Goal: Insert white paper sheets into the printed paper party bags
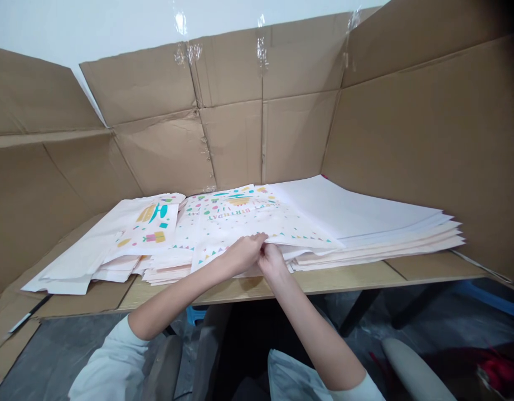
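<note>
Cream paper sheets (257, 223) printed with teal, yellow and pink confetti shapes and the words "Happy Birthday" lie in a loose, overlapping stack on a pale wooden table (324, 281), close to its front edge. Plain white sheets (344, 214) extend the pile toward the table's right side, and tan corrugated cardboard panels (236, 139) stand along its back edge. A thin black marker pen (29, 314) rests beyond the table's front left corner.

A bare left hand (240, 253) pinches the top printed sheet near the table's front edge. A bare right hand (272, 263) sits right against it, touching it; its fingers are hidden behind the paper, so its grip cannot be told.

A hard pinch could crease or tear the thin paper. Because the sheets lie overlapped, several could lift together, and any pulled past the table's front edge could slide off.
</note>
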